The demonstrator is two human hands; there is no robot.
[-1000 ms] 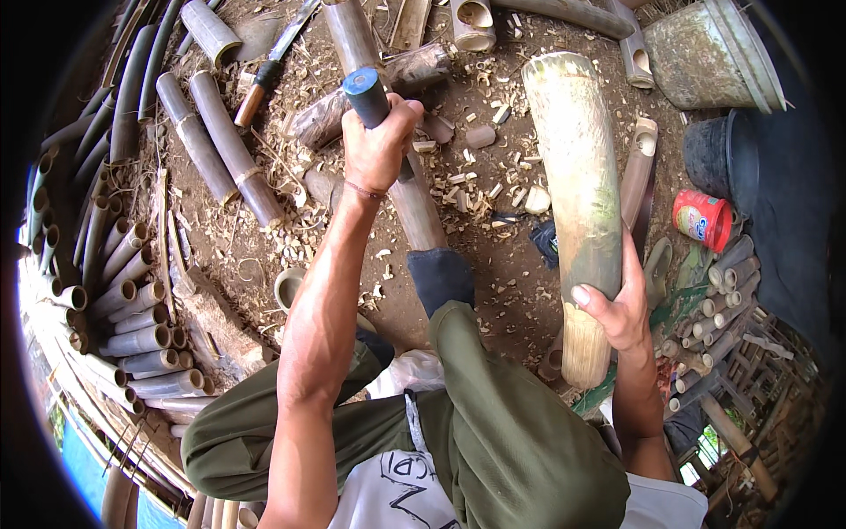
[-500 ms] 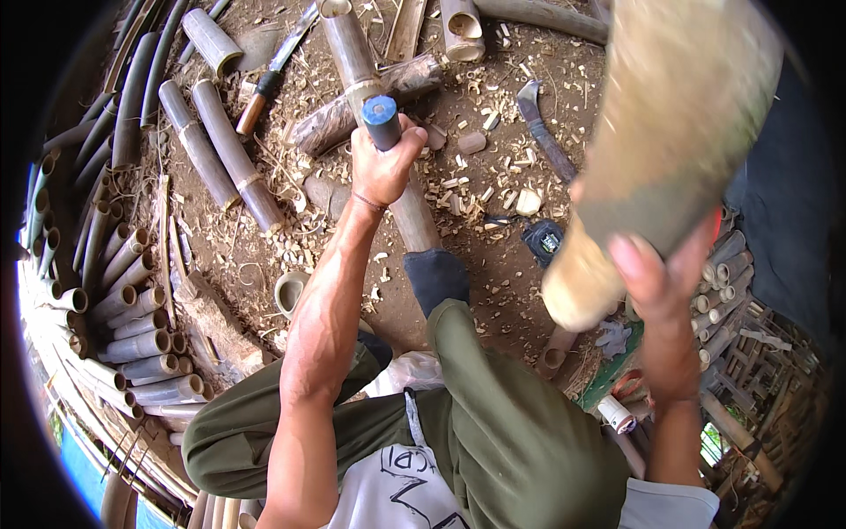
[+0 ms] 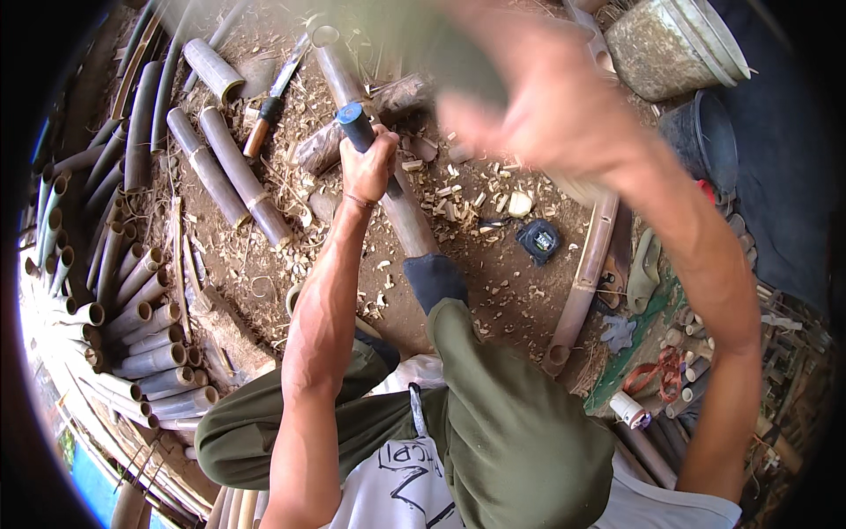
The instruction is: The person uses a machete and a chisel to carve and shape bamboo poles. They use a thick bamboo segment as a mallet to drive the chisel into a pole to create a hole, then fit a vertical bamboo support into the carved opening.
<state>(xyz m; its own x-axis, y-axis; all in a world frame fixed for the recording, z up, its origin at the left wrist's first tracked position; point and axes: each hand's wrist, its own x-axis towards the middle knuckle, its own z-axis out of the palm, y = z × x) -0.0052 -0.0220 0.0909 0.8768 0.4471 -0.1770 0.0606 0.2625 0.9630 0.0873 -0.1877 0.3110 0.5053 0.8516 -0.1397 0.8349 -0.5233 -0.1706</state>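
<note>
My left hand (image 3: 368,166) is wrapped round an upright tool with a dark, blue-topped handle (image 3: 355,125), like a chisel; its lower end is hidden. It stands on a bamboo pole (image 3: 410,220), which lies across a short log (image 3: 317,148). My foot in a dark sock (image 3: 436,280) rests at the pole's near end. Up and to the right, my right hand (image 3: 560,115) is closed on a thick wooden mallet (image 3: 467,62), both smeared by motion. The mallet covers part of the ground beyond the log.
A long knife (image 3: 275,97) lies at the far left near two bamboo lengths (image 3: 242,172). Cut bamboo tubes (image 3: 163,357) are piled on the left. A black tape measure (image 3: 538,241) sits among wood chips on the right. Beyond stand a dirty white bucket (image 3: 652,53) and a dark bucket (image 3: 701,141).
My right hand has swung the mallet from the right side up and leftward, toward the far side. The left hand keeps its grip on the tool, slightly shifted left, the tool leaning more.
</note>
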